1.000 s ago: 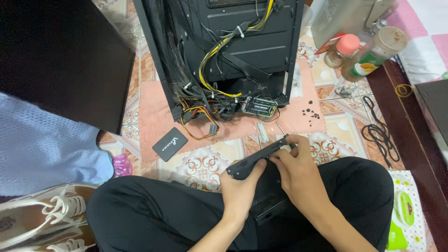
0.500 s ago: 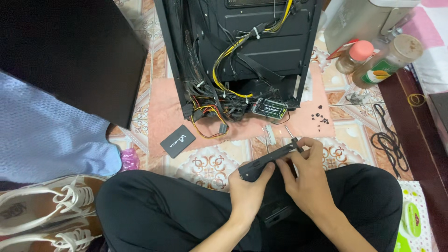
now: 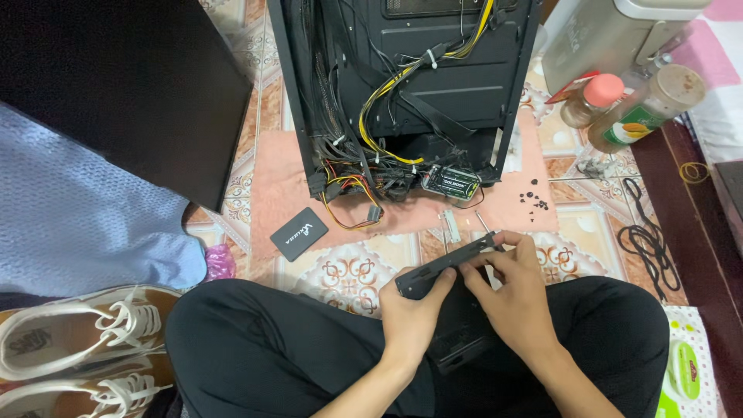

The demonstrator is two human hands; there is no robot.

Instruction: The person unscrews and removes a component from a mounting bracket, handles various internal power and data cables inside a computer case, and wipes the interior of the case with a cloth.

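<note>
I sit cross-legged on the floor with a long black drive bracket (image 3: pixel 445 265) held over my lap. My left hand (image 3: pixel 412 316) grips its near end from below. My right hand (image 3: pixel 517 298) pinches the far end with fingertips on its top edge. Just beyond stands an open black computer case (image 3: pixel 410 85) on a pink mat (image 3: pixel 271 174), with yellow, red and black cables spilling out at the bottom. A small black flat drive (image 3: pixel 299 233) lies on the mat's front left corner. A second dark part sits in my lap under the bracket, mostly hidden.
A black side panel (image 3: pixel 116 85) leans at the left over blue cloth (image 3: pixel 70 224). White sneakers (image 3: pixel 77 340) sit at lower left. Loose screws (image 3: pixel 534 197), a screwdriver (image 3: pixel 481 221), a coiled black cable (image 3: pixel 646 248) and two jars (image 3: pixel 619 108) lie to the right.
The view has shifted, so the case and my hands sit further right and lower in frame. Both hands keep hold of the bracket; my right fingers have moved slightly along its far end.
</note>
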